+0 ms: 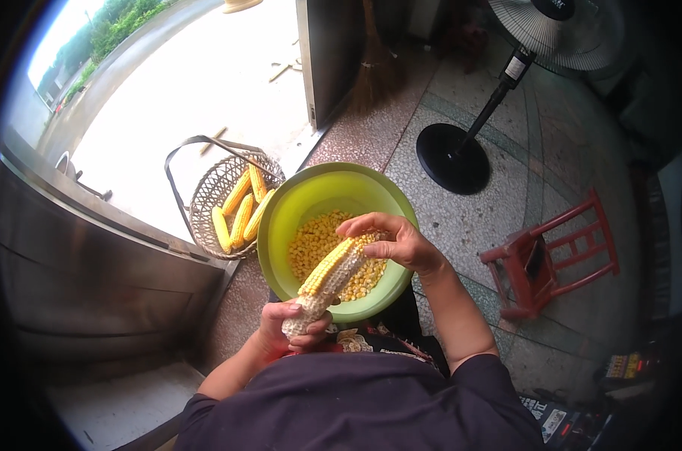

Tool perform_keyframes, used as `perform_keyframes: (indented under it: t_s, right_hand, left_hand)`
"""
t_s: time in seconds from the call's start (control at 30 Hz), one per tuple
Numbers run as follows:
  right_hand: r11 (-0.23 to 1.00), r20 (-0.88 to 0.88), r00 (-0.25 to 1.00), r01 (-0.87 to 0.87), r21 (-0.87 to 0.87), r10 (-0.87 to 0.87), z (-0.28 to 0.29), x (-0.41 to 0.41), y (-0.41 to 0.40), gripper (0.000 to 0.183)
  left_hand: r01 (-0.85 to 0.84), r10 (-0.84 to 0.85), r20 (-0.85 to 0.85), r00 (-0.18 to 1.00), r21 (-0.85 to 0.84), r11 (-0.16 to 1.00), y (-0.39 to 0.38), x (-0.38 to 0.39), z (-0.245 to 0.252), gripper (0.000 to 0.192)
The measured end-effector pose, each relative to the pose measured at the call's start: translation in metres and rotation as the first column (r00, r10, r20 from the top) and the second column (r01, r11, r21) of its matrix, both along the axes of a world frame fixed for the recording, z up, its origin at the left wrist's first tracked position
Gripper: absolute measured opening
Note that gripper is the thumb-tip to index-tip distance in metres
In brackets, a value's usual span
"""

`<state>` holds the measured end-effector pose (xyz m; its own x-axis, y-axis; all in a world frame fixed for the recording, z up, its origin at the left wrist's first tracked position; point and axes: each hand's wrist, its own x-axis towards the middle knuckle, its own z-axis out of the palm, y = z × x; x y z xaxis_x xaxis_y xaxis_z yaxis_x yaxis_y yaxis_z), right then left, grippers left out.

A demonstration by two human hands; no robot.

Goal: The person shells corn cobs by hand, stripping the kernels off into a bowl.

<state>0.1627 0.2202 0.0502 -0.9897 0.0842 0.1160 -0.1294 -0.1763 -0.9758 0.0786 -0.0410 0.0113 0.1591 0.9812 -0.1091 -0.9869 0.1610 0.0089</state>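
A partly stripped corn cob (pixel 331 275) slants across the near rim of a green plastic basin (pixel 284 194). My left hand (pixel 276 322) grips its bare lower end, thumb on top and fingers curled around the side. Rows of yellow kernels still line the cob's upper left side, while pale empty sockets show along the right. At the far end my right hand (pixel 403 242) has its thumb and fingers around the tip; the exact contact is partly hidden. Loose corn kernels (pixel 313 242) cover the basin's bottom.
Left of the basin, a woven basket (pixel 203 194) with a tall handle holds several ears of corn (pixel 241 220) by the doorway. A black-based pedestal fan (pixel 454 159) and a small red chair (pixel 535 270) stand to the right. A straw broom (pixel 371 79) leans behind the door.
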Motion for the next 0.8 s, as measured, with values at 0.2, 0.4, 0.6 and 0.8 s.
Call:
perform_keyframes:
  t_s: [0.2, 0.4, 0.6, 0.8]
  right_hand:
    - [0.999, 0.201, 0.979, -0.019, -0.037, 0.026, -0.009, 0.001, -0.002, 0.017]
    - [0.991, 0.273, 0.953, 0.133, 0.014, -0.132, -0.014, -0.004, -0.017, 0.011]
    - [0.964, 0.231, 0.937, 0.265, 0.018, -0.262, -0.031, -0.012, -0.021, 0.017]
    - [0.824, 0.333, 0.928, 0.316, -0.471, -0.166, -0.026, -0.012, -0.033, 0.039]
  left_hand:
    - [0.045, -0.049, -0.066, 0.997, -0.063, 0.997, -0.001, -0.003, 0.001, 0.057]
    - [0.036, -0.048, -0.09, 0.995, -0.13, 0.991, -0.003, -0.002, 0.003, 0.052]
    - [-0.031, -0.014, -0.287, 0.958, -0.15, 0.988, -0.002, 0.002, 0.0, 0.054]
    - [-0.322, 0.157, -0.646, 0.747, -0.144, 0.936, 0.011, 0.013, 0.01, 0.059]
